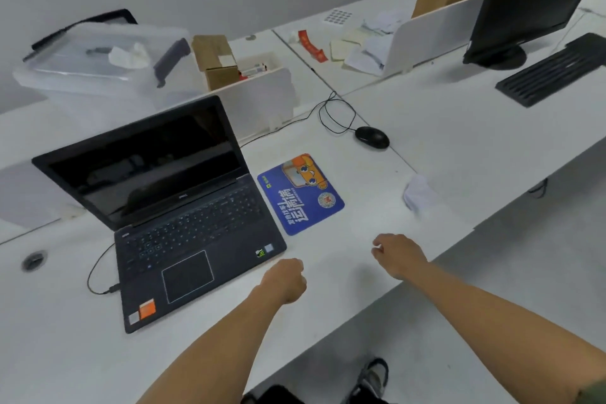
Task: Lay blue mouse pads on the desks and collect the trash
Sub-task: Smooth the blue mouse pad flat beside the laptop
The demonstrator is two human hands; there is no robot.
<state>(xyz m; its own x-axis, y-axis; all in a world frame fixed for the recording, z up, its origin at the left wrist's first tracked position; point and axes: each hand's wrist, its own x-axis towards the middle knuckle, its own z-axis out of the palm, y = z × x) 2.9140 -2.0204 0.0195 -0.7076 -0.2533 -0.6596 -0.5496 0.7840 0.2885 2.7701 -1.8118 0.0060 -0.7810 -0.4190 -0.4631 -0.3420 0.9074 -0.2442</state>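
Observation:
A blue mouse pad [301, 194] with an orange cartoon print lies flat on the white desk [377, 193], just right of an open black laptop [170, 216]. A crumpled white tissue [418, 192] sits on the desk to the right of the pad. My left hand [287, 279] hovers near the laptop's front right corner, fingers curled in with nothing in them. My right hand [398, 254] hangs near the desk's front edge, below the tissue, fingers bent loosely and holding nothing.
A wired black mouse [372, 137] lies beyond the pad. Behind a low white divider [262, 98] are a clear plastic bin [98, 59], cardboard boxes [216, 59] and loose papers [367, 49]. A black monitor [531, 0] and keyboard [554, 70] stand at the right.

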